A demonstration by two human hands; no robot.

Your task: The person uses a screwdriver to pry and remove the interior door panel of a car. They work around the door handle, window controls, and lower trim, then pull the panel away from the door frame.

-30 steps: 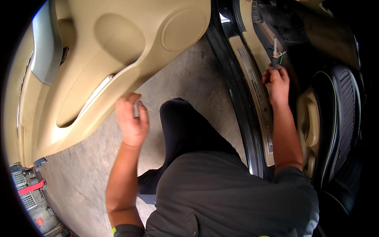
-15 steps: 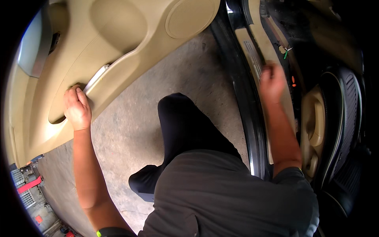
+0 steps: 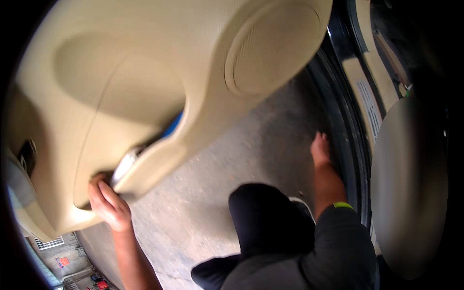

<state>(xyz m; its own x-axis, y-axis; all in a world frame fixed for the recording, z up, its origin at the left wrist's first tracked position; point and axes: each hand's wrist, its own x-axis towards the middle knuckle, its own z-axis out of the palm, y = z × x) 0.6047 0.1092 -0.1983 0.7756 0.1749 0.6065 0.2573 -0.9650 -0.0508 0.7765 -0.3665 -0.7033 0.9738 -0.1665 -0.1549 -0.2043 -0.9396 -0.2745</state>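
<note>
A beige car door panel fills the upper left, standing open over the floor. My left hand is closed on the rim of its lower storage pocket, fingers reaching inside and the thumb along the edge. Right beside the fingers, a white, shiny object lies in the pocket. Farther along the pocket shows a bit of something blue. My right hand hangs over the floor beside the dark door sill, touching nothing. Its fingers look loosely stretched, and I see nothing in them.
The dark door sill with a metal scuff plate runs down the right. A large blurred grey-beige shape covers much of the car's interior. My bent knee is between door and sill. Grates lie at lower left.
My view has shifted, so the door looks larger and lower. My right hand has left the sill's scuff plate area and is now over the floor. My left hand stays on the door pocket.
</note>
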